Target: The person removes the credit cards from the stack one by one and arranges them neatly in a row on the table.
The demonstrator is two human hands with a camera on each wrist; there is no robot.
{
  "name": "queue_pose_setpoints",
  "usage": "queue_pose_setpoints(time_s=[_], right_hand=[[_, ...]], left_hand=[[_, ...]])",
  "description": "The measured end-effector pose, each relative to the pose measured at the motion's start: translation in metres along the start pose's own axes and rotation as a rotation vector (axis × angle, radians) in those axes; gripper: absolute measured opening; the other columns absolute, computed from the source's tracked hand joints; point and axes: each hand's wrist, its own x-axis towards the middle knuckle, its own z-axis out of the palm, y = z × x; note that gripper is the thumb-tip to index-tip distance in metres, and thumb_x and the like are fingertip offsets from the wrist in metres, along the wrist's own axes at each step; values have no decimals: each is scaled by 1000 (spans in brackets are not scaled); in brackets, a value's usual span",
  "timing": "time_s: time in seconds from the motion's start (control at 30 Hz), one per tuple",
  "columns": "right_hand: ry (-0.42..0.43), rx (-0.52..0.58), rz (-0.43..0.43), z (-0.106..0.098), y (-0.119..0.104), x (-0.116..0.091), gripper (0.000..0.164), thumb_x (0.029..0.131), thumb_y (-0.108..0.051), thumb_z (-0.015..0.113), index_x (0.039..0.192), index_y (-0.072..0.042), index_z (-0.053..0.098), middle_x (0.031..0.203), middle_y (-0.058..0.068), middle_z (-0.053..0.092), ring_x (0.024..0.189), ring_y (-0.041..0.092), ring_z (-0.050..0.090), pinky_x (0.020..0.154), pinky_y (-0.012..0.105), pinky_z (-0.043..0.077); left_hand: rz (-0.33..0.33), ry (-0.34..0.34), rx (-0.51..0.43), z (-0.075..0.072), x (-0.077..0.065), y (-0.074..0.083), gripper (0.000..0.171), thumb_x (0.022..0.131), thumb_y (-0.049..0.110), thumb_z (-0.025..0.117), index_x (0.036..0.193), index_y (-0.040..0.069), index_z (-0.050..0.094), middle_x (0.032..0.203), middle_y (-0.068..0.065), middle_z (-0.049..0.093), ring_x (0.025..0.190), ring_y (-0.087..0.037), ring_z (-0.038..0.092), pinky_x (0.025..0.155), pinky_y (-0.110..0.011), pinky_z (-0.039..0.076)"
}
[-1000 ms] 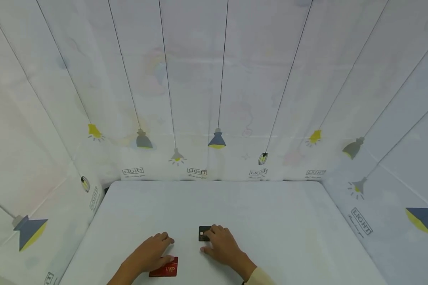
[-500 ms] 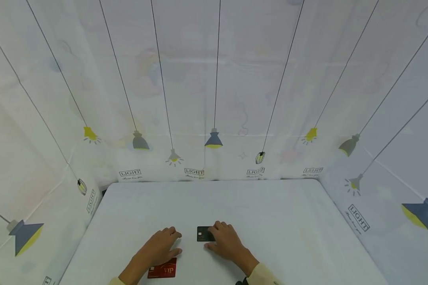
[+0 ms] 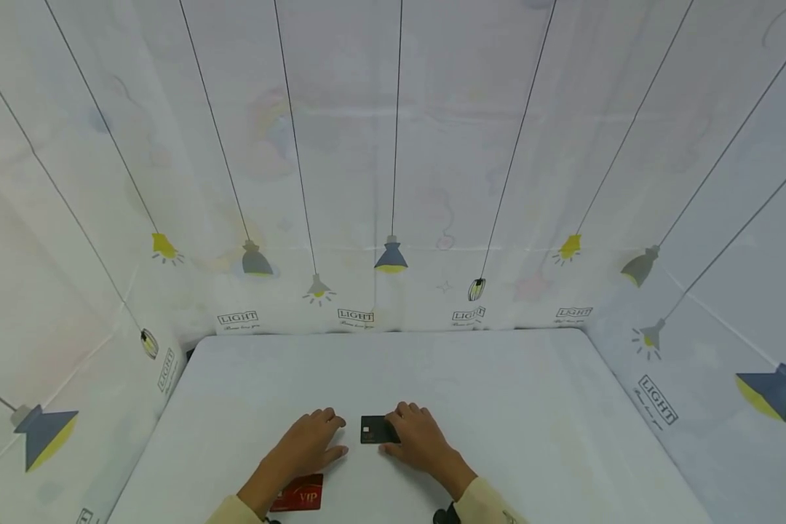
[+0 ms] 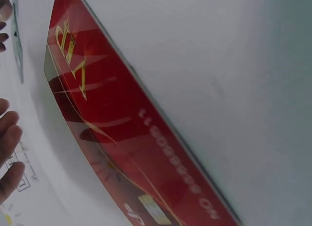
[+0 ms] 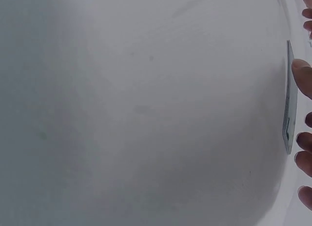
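A black card [image 3: 372, 431] with a small chip lies near the middle of the white table. My right hand [image 3: 424, 444] is over its right end, thumb by the near edge and the other fingers bent loosely over the far side. Seen edge-on in the right wrist view, the card [image 5: 289, 109] sits beside the thumb. To its left, my left hand [image 3: 304, 445] holds nothing, thumb and fingers spread apart. Under the left wrist lies a red card [image 3: 303, 493], partly covered by the arm. Gold VIP lettering and a chip show on this red card [image 4: 114, 104] in the left wrist view.
The white tabletop [image 3: 498, 407] has rounded far corners. Behind and on both sides stands a pale wall covering [image 3: 340, 160] printed with hanging lamps and the word LIGHT.
My left hand has moved right and away from me, from the red card toward the black one. My right hand has slid right along the black card, uncovering more of it.
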Motion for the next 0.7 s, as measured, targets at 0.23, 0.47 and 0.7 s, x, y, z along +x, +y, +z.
queue_pose_setpoints(time_s=[0.23, 0.47, 0.7], right_hand=[[-18, -16, 10, 1, 5, 2, 58, 82, -54, 77, 122, -13, 69, 108, 2, 64, 98, 18, 61, 84, 40, 52], [-24, -26, -2, -1, 9, 3, 59, 82, -55, 77, 121, -12, 68, 110, 3, 64, 99, 19, 59, 85, 41, 53], [-72, -37, 12, -1, 13, 7, 63, 82, -58, 75, 123, -11, 67, 112, 4, 63, 101, 19, 59, 89, 41, 52]], left_hand=[[20, 10, 24, -2, 11, 8, 49, 90, 51, 70, 124, 16, 67, 113, -1, 65, 98, -17, 63, 83, -37, 55], [7, 1, 25, -1, 21, 15, 50, 89, 49, 72, 123, 13, 67, 111, -3, 66, 97, -18, 63, 84, -38, 55], [9, 5, 62, 4, 29, 17, 52, 88, 51, 72, 123, 13, 67, 111, -4, 66, 98, -20, 63, 86, -39, 55]])
